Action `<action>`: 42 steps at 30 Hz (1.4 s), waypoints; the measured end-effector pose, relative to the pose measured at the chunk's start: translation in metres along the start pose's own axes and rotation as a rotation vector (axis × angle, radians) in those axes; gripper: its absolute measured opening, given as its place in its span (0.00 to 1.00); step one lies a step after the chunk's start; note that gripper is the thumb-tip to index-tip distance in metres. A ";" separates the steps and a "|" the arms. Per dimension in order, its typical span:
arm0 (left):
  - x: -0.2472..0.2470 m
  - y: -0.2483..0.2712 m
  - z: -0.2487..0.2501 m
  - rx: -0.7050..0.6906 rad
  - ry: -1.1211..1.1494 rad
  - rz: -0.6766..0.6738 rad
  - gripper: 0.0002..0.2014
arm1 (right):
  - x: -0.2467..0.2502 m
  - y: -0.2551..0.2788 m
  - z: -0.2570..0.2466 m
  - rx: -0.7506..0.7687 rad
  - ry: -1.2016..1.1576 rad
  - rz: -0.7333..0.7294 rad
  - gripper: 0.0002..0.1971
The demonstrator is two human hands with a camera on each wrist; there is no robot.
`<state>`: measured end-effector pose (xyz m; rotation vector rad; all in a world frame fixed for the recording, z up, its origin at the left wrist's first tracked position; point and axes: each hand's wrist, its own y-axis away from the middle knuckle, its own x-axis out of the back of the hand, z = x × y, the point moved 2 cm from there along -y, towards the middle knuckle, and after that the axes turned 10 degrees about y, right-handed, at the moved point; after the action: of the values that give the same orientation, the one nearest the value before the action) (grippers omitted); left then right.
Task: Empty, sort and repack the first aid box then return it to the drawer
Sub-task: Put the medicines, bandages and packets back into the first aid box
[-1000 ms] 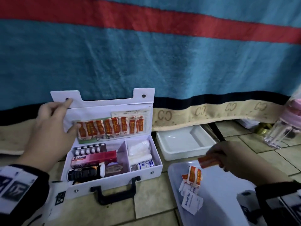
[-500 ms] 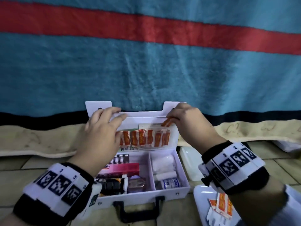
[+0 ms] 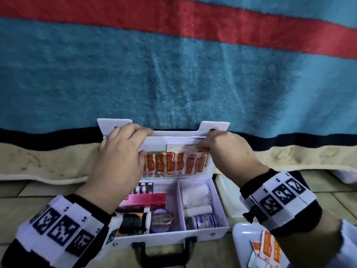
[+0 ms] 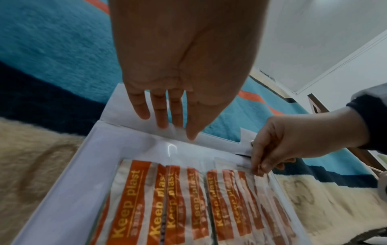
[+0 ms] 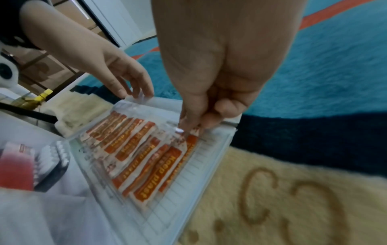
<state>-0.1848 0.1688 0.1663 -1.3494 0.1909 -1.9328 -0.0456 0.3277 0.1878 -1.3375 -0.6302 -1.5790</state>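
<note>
The white first aid box (image 3: 170, 236) lies open on the tiled floor, its lid (image 3: 214, 126) leaning back against a blanket. A clear pocket in the lid holds a row of orange "Keep plast" plasters (image 3: 173, 163) (image 4: 188, 199). My left hand (image 3: 135, 140) (image 4: 178, 131) pinches the pocket's top edge at the left and lifts the clear film. My right hand (image 3: 204, 147) (image 5: 194, 126) pinches one plaster (image 5: 191, 137) at the row's right end, its tip inside the pocket's mouth.
The box's base holds a pink carton (image 3: 146, 199), a dark bottle (image 3: 133, 222), a bandage roll (image 3: 204, 220) and white gauze (image 3: 197, 192). A white tray (image 3: 239, 235) at the lower right holds more plasters (image 3: 268, 246). Another white tray (image 3: 222, 192) stands right of the box.
My right hand has carried a plaster from over the lower-right tray up to the lid's pocket. My left hand has shifted along the lid's top edge and taken the film.
</note>
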 end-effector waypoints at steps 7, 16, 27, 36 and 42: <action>0.004 0.004 0.001 0.026 -0.015 -0.028 0.24 | -0.003 -0.008 -0.006 0.002 0.115 -0.157 0.18; 0.006 0.004 0.002 0.033 -0.081 -0.073 0.27 | -0.017 -0.002 -0.005 0.012 0.054 -0.045 0.11; 0.005 0.010 0.004 0.033 -0.115 -0.133 0.27 | -0.022 0.104 0.057 -0.299 -0.245 -0.292 0.14; 0.003 0.014 0.009 0.050 -0.103 -0.137 0.26 | -0.098 0.179 0.070 -0.351 -0.093 -0.634 0.15; 0.002 0.016 0.010 0.078 -0.089 -0.136 0.26 | -0.109 0.167 0.057 -0.358 -0.009 -0.640 0.19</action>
<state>-0.1689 0.1590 0.1636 -1.4242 -0.0201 -1.9652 0.1248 0.3403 0.0700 -1.4850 -0.8672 -2.2852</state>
